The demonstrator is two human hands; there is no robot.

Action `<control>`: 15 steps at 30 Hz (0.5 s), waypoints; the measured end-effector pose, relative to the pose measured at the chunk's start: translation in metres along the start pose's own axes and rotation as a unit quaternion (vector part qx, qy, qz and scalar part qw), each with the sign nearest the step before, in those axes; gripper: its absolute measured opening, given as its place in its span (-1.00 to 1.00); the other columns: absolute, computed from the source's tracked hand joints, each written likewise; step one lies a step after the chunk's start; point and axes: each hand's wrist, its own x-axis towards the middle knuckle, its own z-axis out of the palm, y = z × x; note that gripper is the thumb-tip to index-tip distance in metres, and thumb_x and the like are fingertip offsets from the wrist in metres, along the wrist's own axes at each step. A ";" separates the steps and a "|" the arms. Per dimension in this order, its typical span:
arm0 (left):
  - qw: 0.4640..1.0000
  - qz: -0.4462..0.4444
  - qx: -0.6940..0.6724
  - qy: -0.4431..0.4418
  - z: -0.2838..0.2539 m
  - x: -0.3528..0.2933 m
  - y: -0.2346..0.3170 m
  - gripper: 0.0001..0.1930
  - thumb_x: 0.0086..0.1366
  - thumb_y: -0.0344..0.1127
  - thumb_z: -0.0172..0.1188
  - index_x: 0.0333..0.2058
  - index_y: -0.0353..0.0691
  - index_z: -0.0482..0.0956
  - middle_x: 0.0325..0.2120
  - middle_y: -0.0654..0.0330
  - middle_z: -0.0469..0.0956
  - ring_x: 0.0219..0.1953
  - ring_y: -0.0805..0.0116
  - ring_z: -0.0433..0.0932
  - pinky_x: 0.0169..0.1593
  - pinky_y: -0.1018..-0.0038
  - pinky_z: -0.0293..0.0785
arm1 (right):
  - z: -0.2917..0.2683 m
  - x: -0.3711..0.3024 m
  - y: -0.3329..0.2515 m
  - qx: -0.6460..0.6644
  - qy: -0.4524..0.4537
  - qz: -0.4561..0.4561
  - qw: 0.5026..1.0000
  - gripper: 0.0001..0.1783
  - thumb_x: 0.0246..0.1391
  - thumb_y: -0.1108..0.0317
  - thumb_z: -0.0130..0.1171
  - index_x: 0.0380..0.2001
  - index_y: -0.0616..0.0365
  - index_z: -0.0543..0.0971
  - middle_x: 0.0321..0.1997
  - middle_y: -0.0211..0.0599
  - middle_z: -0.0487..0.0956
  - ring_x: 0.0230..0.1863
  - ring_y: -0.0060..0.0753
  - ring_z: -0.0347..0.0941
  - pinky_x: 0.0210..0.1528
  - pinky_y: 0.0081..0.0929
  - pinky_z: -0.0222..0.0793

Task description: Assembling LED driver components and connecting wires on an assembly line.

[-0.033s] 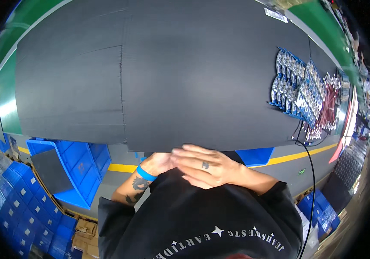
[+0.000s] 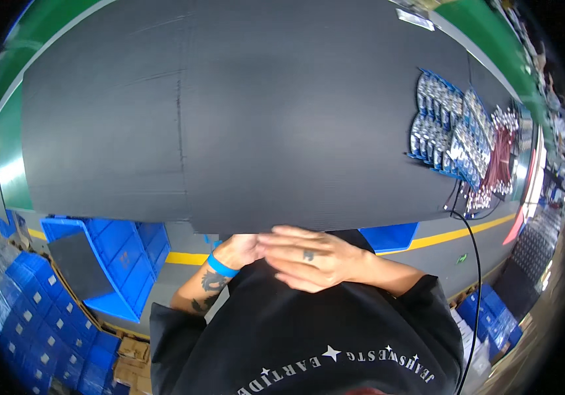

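At the near edge of the black-topped table [image 2: 276, 131], my two hands meet in front of my body. My right hand [image 2: 312, 259] lies across the left one, back up, its fingers stretched out toward the left and a little spread. No object shows in it. Much of my left hand [image 2: 244, 246] is covered by the right, and its fingers are hidden. A blue band [image 2: 222, 265] circles my left wrist.
At the table's right are several small silvery boards with blue edges [image 2: 437, 122] and bundled dark-red wires with white ends [image 2: 503, 155]. A black cable [image 2: 475, 263] hangs at the right. Blue bins [image 2: 114, 257] and blue stacked boxes [image 2: 39, 306] stand at the left.
My right hand has shifted slightly, its fingers now a little lower over the left hand. The view of the table has moved slightly left.
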 end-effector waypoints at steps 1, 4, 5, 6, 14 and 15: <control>0.999 -0.025 0.005 -0.021 0.011 0.004 0.004 -0.35 0.39 0.15 -0.29 0.06 -0.40 0.34 0.01 -0.11 0.42 0.06 0.09 0.44 0.12 0.27 0.41 | 0.004 -0.002 -0.003 0.025 0.011 -0.006 1.000 -0.65 -0.16 0.46 0.28 -0.26 0.47 0.54 0.01 0.08 0.48 0.10 0.03 0.41 0.17 -0.15 0.34; 0.997 -0.077 0.023 -0.011 0.020 0.012 0.002 -0.20 0.36 0.25 -0.40 0.14 -0.50 0.23 0.08 -0.28 0.31 0.14 -0.08 0.36 0.20 0.20 0.33 | 0.011 -0.008 -0.011 0.084 0.072 -0.014 0.994 -0.63 -0.20 0.51 0.30 -0.26 0.49 0.53 -0.08 0.10 0.51 0.00 0.09 0.48 0.09 -0.12 0.42; 0.996 -0.083 0.042 -0.008 0.024 0.014 0.001 -0.19 0.36 0.26 -0.40 0.14 -0.50 0.23 0.08 -0.28 0.33 0.13 -0.08 0.37 0.20 0.20 0.33 | 0.009 -0.012 -0.016 0.104 0.090 0.005 0.991 -0.65 -0.20 0.51 0.30 -0.28 0.49 0.53 -0.09 0.10 0.51 -0.03 0.08 0.49 0.07 -0.12 0.43; 0.994 -0.094 0.063 -0.006 0.029 0.020 0.000 -0.19 0.36 0.26 -0.40 0.14 -0.50 0.23 0.07 -0.27 0.34 0.12 -0.07 0.38 0.20 0.21 0.33 | 0.006 -0.016 -0.020 0.121 0.111 0.024 0.986 -0.66 -0.21 0.51 0.31 -0.30 0.48 0.54 -0.09 0.10 0.51 -0.06 0.08 0.50 0.05 -0.11 0.44; 0.915 -0.149 0.340 -0.157 0.049 0.124 -0.066 -0.28 0.41 0.15 -0.40 0.15 -0.49 0.22 0.15 -0.12 0.29 0.20 0.08 0.29 0.30 0.29 0.16 | -0.045 -0.051 -0.061 0.063 0.199 0.059 0.976 -0.75 -0.22 0.50 0.33 -0.42 0.43 0.56 -0.23 0.00 0.56 -0.19 0.00 0.55 -0.11 -0.13 0.52; 0.932 -0.227 0.244 -0.140 0.049 0.160 -0.104 -0.32 0.42 0.10 -0.38 0.18 -0.47 0.18 0.19 -0.04 0.26 0.22 0.15 0.26 0.31 0.33 0.13 | -0.055 -0.055 -0.062 0.052 0.178 0.054 0.981 -0.74 -0.20 0.47 0.33 -0.41 0.43 0.56 -0.25 0.00 0.56 -0.19 -0.01 0.55 -0.11 -0.12 0.51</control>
